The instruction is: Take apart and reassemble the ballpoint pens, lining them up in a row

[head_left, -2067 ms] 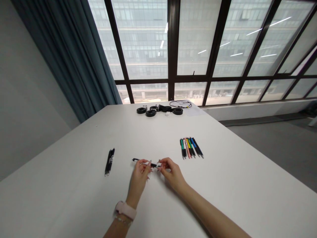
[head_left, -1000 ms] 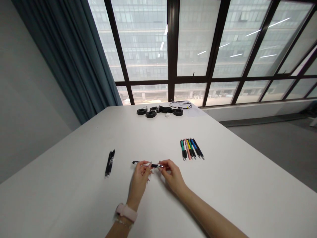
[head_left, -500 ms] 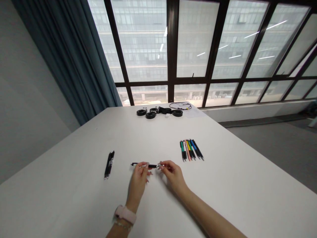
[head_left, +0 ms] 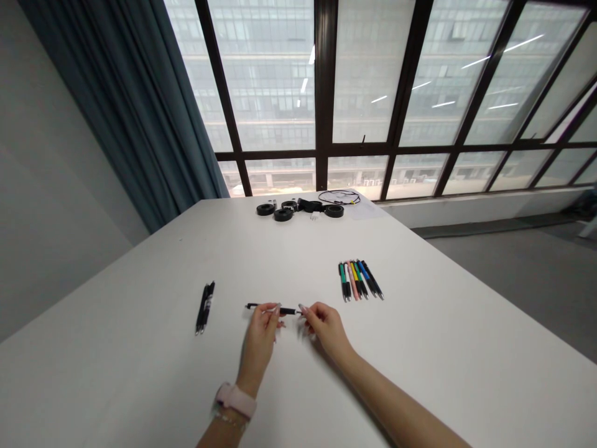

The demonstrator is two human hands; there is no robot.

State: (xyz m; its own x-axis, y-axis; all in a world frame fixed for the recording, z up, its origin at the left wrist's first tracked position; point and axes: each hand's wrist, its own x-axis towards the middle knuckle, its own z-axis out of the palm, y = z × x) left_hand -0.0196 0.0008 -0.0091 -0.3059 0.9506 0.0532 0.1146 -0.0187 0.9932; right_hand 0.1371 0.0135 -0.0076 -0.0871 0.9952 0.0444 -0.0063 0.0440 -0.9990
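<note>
White tabletop (head_left: 140, 348) is filling lower centre, where the left hand (head_left: 261, 333) is pinching a black ballpoint pen (head_left: 288, 312), its long axis running near-horizontally rightward to the right hand (head_left: 328, 328), whose close-set fingertips are adjoining its tip, grip unclear.

Before us, over the near part of the counter (head_left: 144, 379), a pen (head_left: 288, 311) runs crosswise from beyond the left side of our left grip (head_left: 269, 311) to our right grip (head_left: 305, 314). Left of it we have a pair of pens (head_left: 205, 308); right of it and farther back, a row of pens (head_left: 358, 280). Well behind these, near the far end, we see a cluster of rolls (head_left: 283, 215), a cable (head_left: 339, 203) behind its right side and a sheet (head_left: 368, 213) reaching right. Windows (head_left: 280, 93) stand behind, a curtain (head_left: 153, 112) to their left.
</note>
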